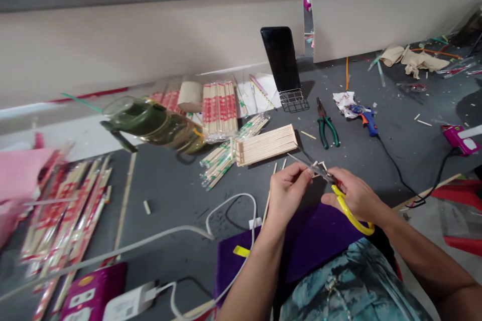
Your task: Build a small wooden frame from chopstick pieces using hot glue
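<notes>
My right hand [356, 194] grips yellow-handled scissors [350, 213], whose blades point up and left toward my other hand. My left hand [288, 191] is pinched on a thin wooden stick [306, 173] held against the blades. Both hands hover over a purple cloth [316, 241] on my lap. A panel of glued wooden sticks [265, 144] lies on the grey floor just beyond my hands. Short stick offcuts [308, 135] lie scattered around it.
Green-handled pliers [327, 125], a blue glue gun [368, 120] with a black cord, and a phone [281, 60] on a wire stand lie ahead. Packs of wrapped chopsticks [219, 108] and a green jug [150, 123] sit left. A white cable [226, 205] loops near my left arm.
</notes>
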